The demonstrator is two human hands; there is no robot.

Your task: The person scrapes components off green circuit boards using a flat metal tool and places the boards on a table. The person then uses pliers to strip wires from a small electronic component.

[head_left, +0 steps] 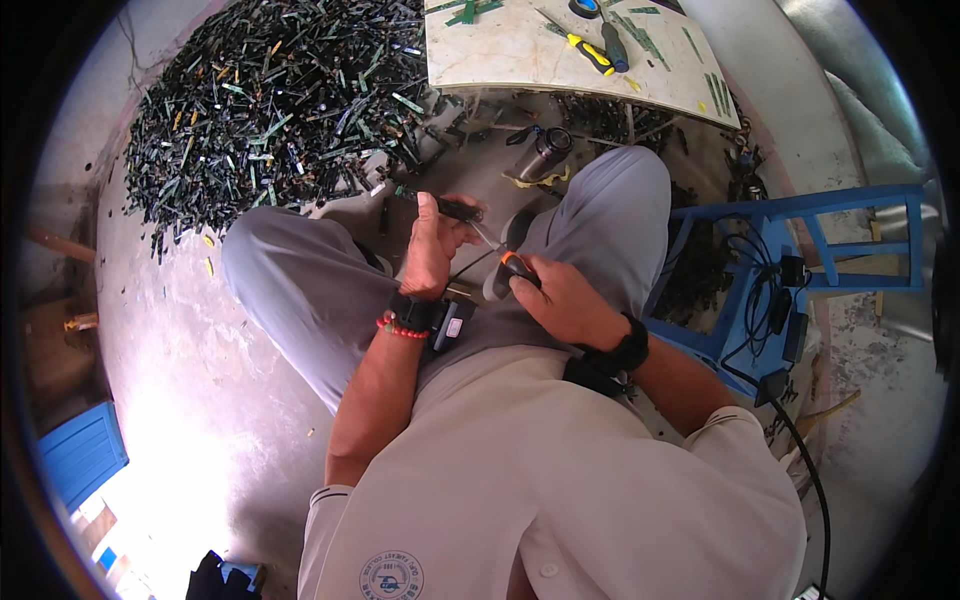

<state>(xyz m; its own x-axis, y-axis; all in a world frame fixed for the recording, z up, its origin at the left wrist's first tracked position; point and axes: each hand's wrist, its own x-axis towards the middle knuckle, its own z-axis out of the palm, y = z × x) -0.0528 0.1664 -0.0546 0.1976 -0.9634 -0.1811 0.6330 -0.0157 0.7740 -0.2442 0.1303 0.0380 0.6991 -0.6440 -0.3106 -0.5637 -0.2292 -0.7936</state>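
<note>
My left hand (430, 250) is closed around a narrow dark strip with a green end (457, 209), held above the gap between my knees. The thumb points up along it, and the palm hides part of the strip. In my right hand (568, 303) is a screwdriver (519, 268) with an orange and black handle. Its thin metal shaft slants up and left towards the strip; whether the tip touches it I cannot tell.
A large heap of dark and green strips (280, 110) covers the floor at far left. Beyond my knees, a pale board (520, 50) carries tools and green strips. A metal-topped cup (548, 150) stands before it. At right is a blue chair (740, 290) with black cables.
</note>
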